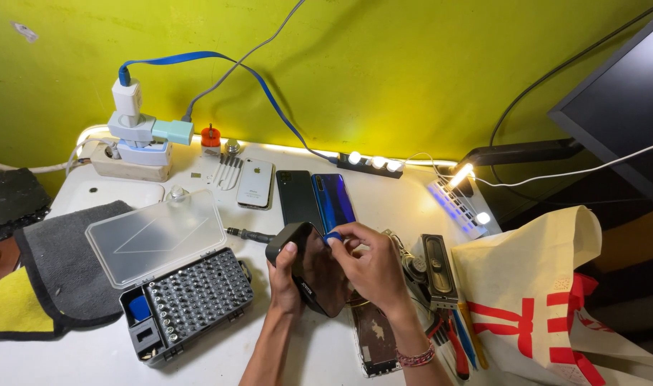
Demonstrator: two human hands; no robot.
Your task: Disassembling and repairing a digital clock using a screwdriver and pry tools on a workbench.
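Black rounded dark-screened device (313, 275) gripped upright above white counter (112, 350) by left hand (285, 280), steadied for work. Right hand (369, 268) fingers (340, 236) pinch small blue plastic pick (333, 236) at top edge. Open screwdriver-bit case (187, 304) near left.

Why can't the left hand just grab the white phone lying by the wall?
Probably not right now. The left hand is wrapped around a black phone-like device, so it is busy. The way to the white phone looks open, with only bare tabletop and a black cable plug between.
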